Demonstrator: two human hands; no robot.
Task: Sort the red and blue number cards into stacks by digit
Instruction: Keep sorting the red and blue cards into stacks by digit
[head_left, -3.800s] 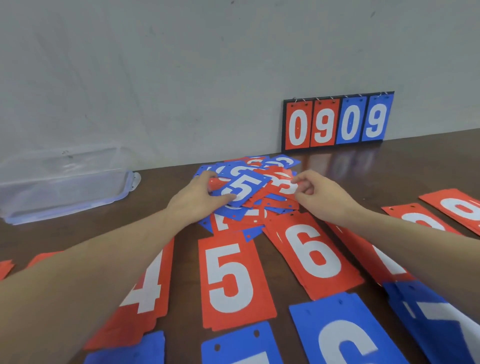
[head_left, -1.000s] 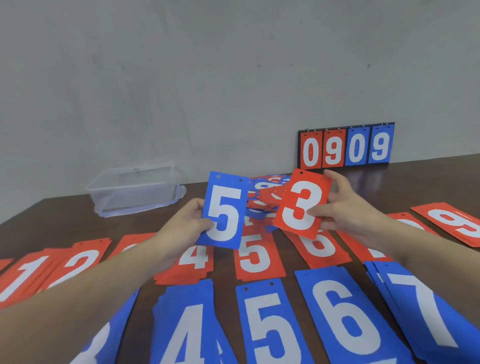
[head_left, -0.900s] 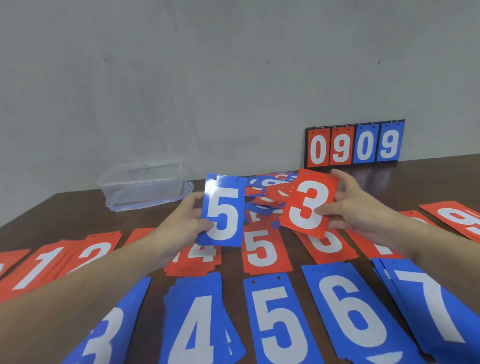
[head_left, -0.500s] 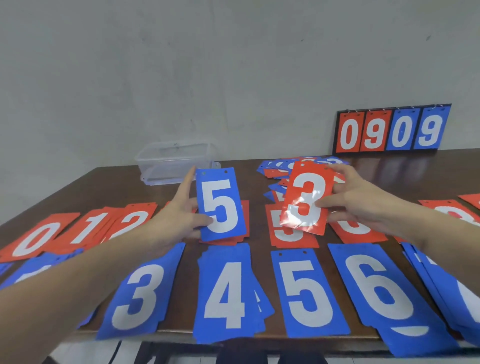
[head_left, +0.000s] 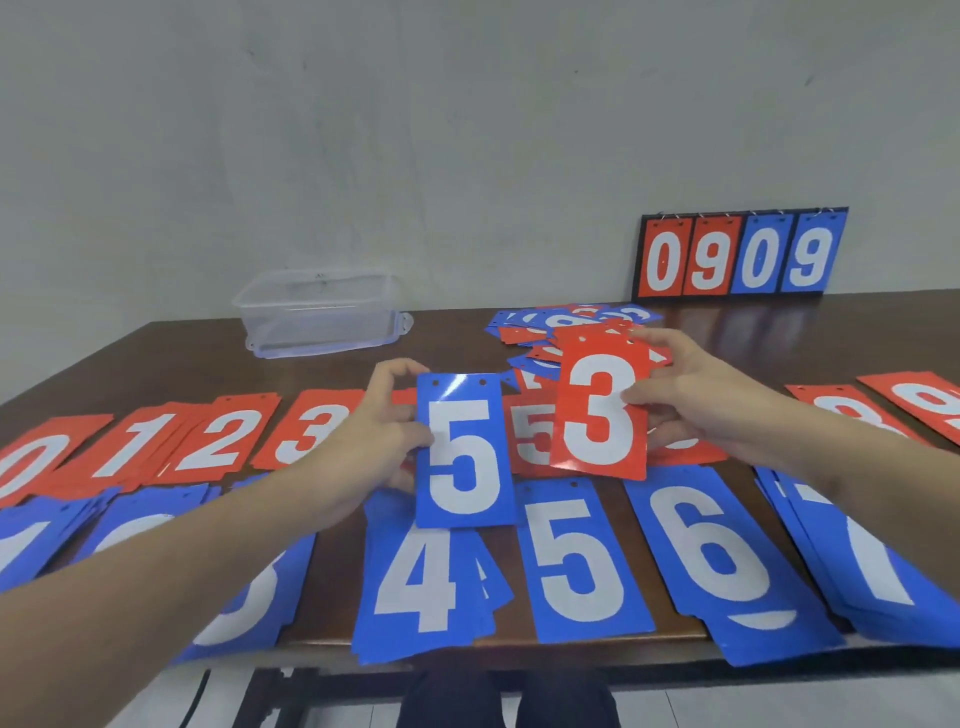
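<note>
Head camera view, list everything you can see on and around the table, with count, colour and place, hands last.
blue 5 card: one, blue, held up left of centre
red 3 card: one, red, held up right of centre
red stacks: a row, red, far row on the table
blue stacks: a row, blue, near edge
unsorted pile: one, mixed red and blue, far centre
plastic box: one, clear, far left
scoreboard: one, reads 0909, against the wall
table: one, dark brown
left hand: holds the blue 5 card
right hand: holds the red 3 card

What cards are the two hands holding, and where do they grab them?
The left hand pinches the blue 5 card by its left edge. The right hand grips the red 3 card by its right edge.
</note>
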